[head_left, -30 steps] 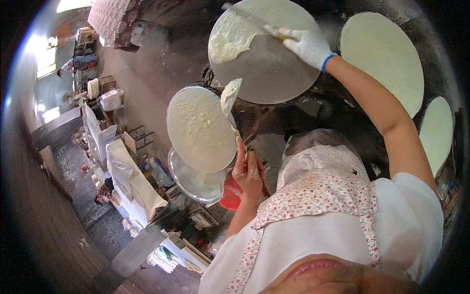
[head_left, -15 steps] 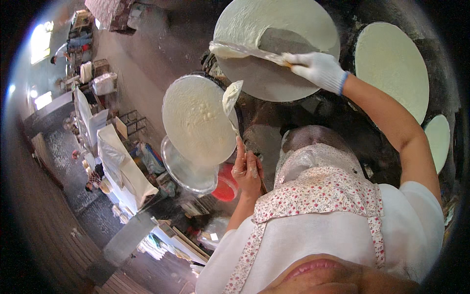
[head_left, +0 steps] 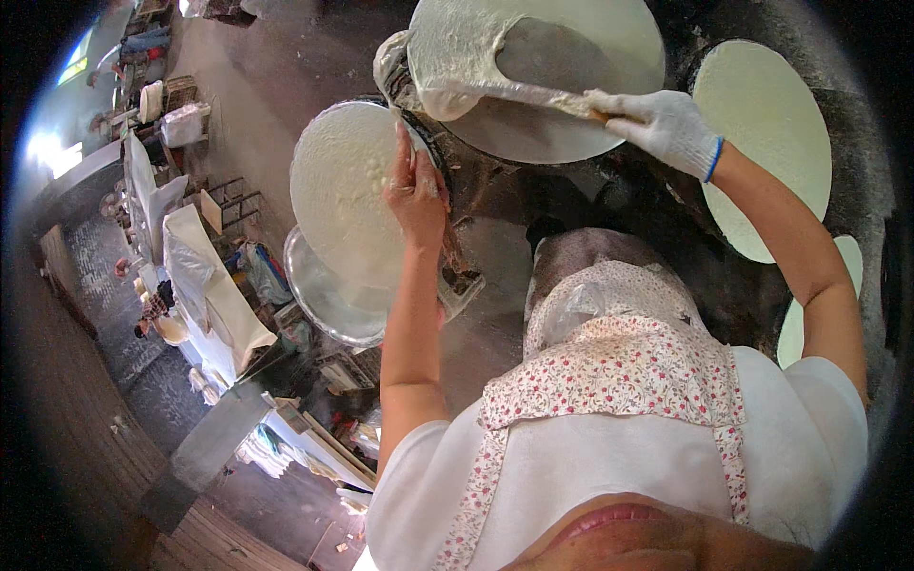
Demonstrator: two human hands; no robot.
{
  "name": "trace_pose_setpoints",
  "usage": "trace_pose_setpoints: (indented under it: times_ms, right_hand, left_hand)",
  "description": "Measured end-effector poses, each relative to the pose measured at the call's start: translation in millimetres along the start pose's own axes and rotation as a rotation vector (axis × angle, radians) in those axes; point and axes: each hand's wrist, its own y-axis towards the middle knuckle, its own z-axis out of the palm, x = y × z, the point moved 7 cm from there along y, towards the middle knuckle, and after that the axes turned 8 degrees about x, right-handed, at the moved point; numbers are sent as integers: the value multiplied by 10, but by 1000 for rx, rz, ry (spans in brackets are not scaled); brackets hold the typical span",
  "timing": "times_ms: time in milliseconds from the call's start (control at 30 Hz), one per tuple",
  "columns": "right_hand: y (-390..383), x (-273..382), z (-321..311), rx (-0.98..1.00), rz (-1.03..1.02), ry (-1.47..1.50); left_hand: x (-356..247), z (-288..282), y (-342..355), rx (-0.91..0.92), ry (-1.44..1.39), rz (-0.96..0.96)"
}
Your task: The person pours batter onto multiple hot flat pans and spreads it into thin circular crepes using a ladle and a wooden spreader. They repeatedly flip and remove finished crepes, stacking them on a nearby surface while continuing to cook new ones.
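Observation:
In a white glove with a blue cuff, my right hand (head_left: 671, 128) is closed round the handle of a long flat spatula (head_left: 519, 92). Its blade lies across a large round griddle (head_left: 547, 143), part coated with pale batter (head_left: 457, 43) and part bare grey. A thick lump of batter sits at the blade's left end. My bare left hand (head_left: 416, 195), smeared with batter, is closed on a long-handled ladle (head_left: 391, 67), whose batter-coated head is at the griddle's left rim. Below that hand is a round vessel of bubbly batter (head_left: 333, 190).
A shiny metal basin (head_left: 319, 305) stands under the batter vessel. Two more batter-coated griddles (head_left: 762, 143) (head_left: 809, 314) lie to the right. At far left are cloth-covered tables (head_left: 209, 276), crates (head_left: 186, 124) and a person (head_left: 157, 309). A grey post (head_left: 219, 438) stands at lower left.
My left hand has moved up and left, carrying the ladle from over the batter vessel to the griddle's rim. My right hand and the spatula have shifted slightly right.

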Motion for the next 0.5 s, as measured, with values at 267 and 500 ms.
trace_pose_setpoints:
  times_ms: [267,500]
  right_hand:
    - [50,-66,133,-217,18,-72]
    - [-877,145,301,-103,85,225]
  left_hand:
    - [248,182,-544,-27,57,-54]
    - [181,154,-1263,103,22,-200]
